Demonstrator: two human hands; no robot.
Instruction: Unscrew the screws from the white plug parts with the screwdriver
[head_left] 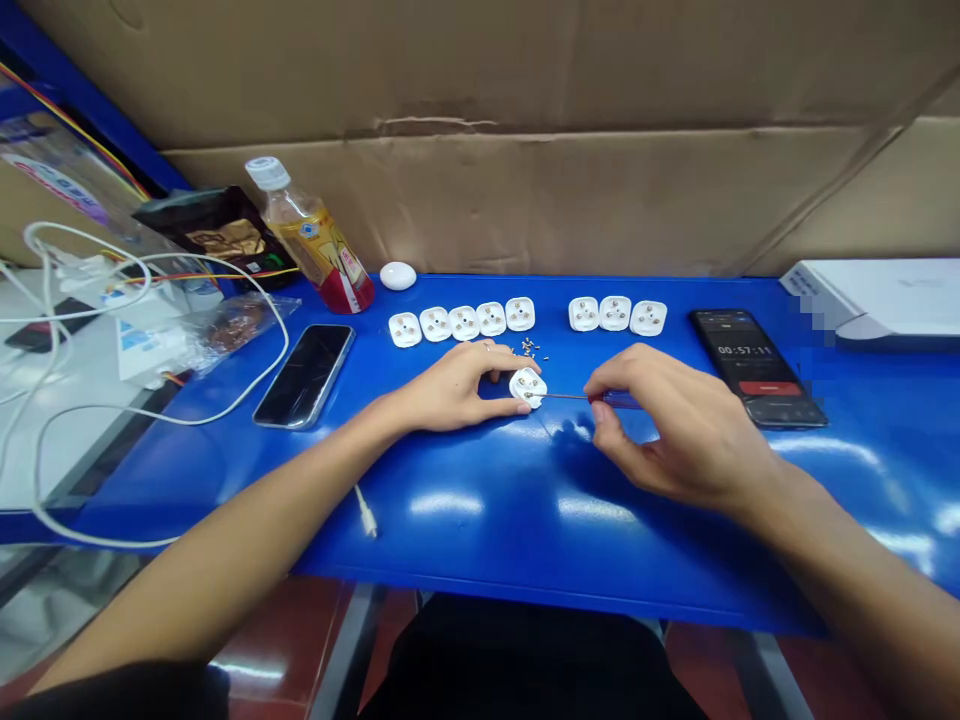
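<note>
On a blue table (487, 545), a person's left hand (454, 392) pinches a white plug (535, 384) between thumb and fingers, at the centre of the clock. The right hand (679, 430), at about 3 o'clock, grips a screwdriver (559, 396), its thin shaft pointing to 9 with the tip at the plug. Small screws (529, 349) lie scattered at 12, near the plug. Five similar plugs (464, 323) stretch from 10 to 12; three others (615, 313) sit between 1 and 2. A dark-screened phone (304, 377) lies at 9.
</note>
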